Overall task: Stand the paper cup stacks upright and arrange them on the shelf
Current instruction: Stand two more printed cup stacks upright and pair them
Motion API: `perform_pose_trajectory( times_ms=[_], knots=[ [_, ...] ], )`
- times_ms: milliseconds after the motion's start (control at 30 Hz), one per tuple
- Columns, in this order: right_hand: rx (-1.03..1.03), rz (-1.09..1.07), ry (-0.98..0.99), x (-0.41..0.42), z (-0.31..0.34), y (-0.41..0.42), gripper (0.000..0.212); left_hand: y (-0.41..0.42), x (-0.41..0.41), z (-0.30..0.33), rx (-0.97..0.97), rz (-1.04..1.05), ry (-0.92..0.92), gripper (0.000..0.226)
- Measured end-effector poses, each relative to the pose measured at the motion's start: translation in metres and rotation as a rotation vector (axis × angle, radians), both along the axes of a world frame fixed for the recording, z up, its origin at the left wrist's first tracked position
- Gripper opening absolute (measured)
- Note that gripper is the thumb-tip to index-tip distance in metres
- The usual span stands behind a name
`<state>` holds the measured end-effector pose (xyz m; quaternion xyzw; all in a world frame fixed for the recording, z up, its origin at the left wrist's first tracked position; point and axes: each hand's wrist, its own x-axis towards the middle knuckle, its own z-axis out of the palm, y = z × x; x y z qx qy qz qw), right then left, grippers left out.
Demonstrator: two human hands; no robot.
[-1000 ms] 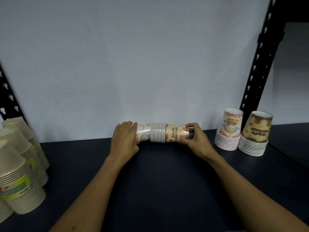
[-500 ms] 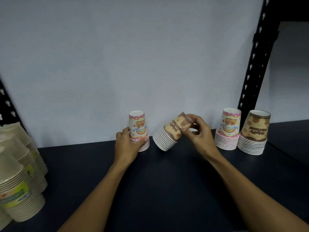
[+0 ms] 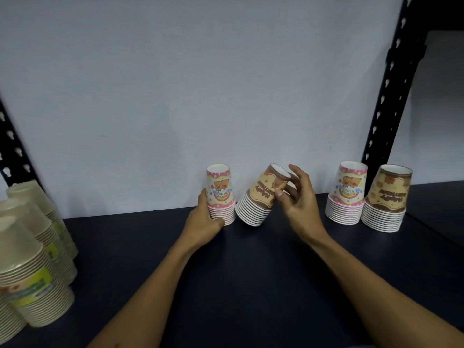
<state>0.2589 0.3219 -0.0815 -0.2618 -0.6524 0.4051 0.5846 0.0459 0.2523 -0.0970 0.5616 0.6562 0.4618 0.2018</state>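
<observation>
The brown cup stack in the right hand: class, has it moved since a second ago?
Yes. The brown cup stack, earlier lying flat, now tilts nearly upright, rims down on the shelf, beside the pink cup stack.

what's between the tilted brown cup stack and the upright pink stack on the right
In the head view, only the right hand, gripping the tilted brown stack; then bare shelf to the pink stack.

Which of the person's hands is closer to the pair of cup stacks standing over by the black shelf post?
The right hand. It holds the tilted brown stack, just left of that standing pair; the left hand grips the pink stack farther left.
</observation>
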Motion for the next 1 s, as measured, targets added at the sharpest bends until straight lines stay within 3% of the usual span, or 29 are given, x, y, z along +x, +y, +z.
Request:
perform_pose_trajectory(
  times_ms=[100,267,600,800,1000],
  knots=[
    [-0.042,0.045,-0.021,-0.005,-0.003,-0.004,0.062,0.000,-0.001,0.000,-0.016,-0.003,0.034,0.080],
    [-0.039,0.170,-0.244,-0.017,-0.013,-0.010,0.070,0.002,0.000,-0.004,-0.063,-0.017,0.051,0.077],
    [-0.068,-0.022,-0.383,-0.017,-0.013,-0.006,0.064,0.003,0.005,0.000,-0.031,0.069,0.001,0.062],
    [-0.108,0.103,-0.452,-0.012,-0.016,-0.004,0.080,0.002,0.000,-0.002,-0.031,0.027,-0.008,0.059],
    [-0.090,0.001,-0.480,-0.014,-0.015,-0.001,0.077,-0.001,0.002,-0.001,0.003,-0.018,-0.004,0.064]
  ],
)
